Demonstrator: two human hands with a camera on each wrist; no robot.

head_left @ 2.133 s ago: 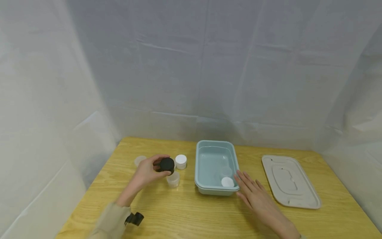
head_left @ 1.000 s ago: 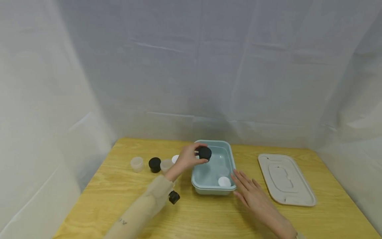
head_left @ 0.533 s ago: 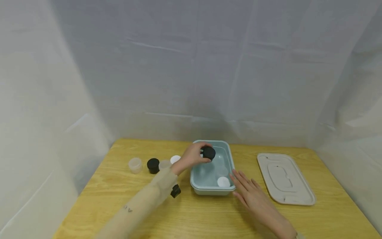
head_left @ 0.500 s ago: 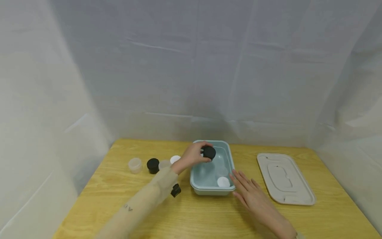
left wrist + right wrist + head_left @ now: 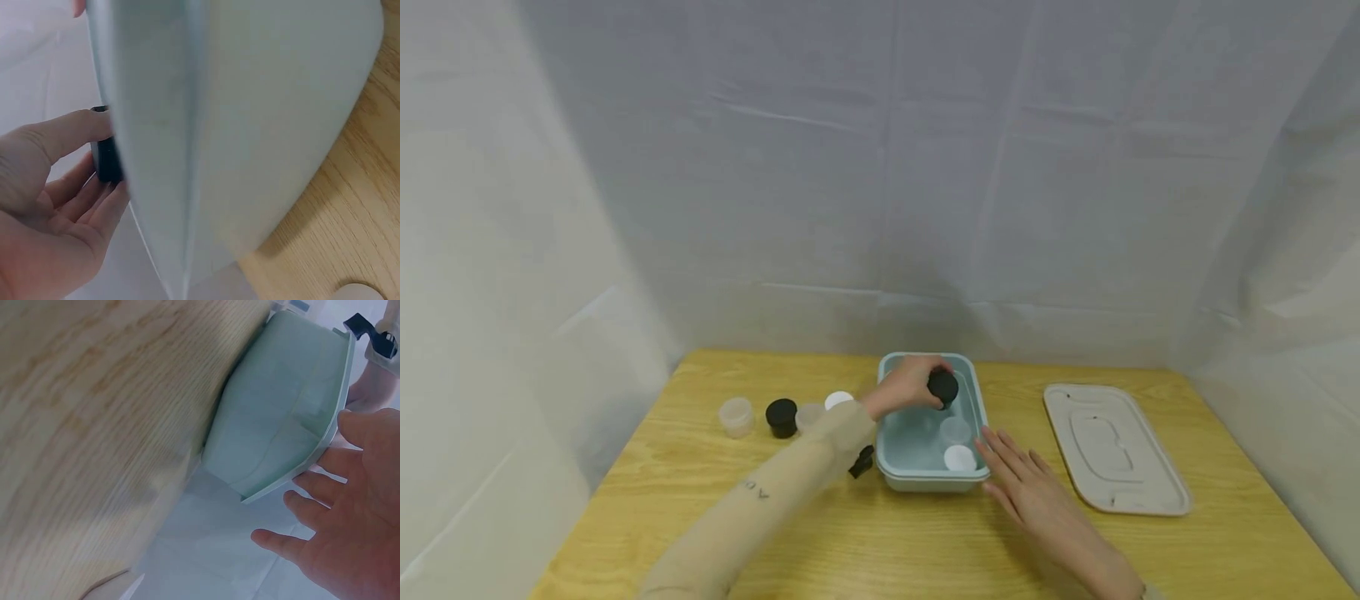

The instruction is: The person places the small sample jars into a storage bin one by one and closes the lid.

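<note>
Black and small, the lidded jar (image 5: 943, 387) sits pinched in the curled fingers of your left hand (image 5: 910, 386), held over the far end of the pale blue-green plastic bin (image 5: 891, 467); the left wrist view shows thumb and fingers (image 5: 75, 134) wrapped around it just beside the bin's outer wall. Your right hand (image 5: 1030, 492) lies flat on the counter (image 5: 925, 542), fingers straight and spread, fingertips touching the bin's near right corner. Inside the bin stand a clear jar (image 5: 956, 430) and, nearer you, a white-lidded jar (image 5: 959, 457). Left of the bin, along the wooden counter, wait a white lid (image 5: 838, 400), a clear jar (image 5: 809, 414), another black-lidded jar (image 5: 782, 417) and one more clear jar (image 5: 735, 416). Well apart on the right rests the bin's beige lid (image 5: 1112, 446).
</note>
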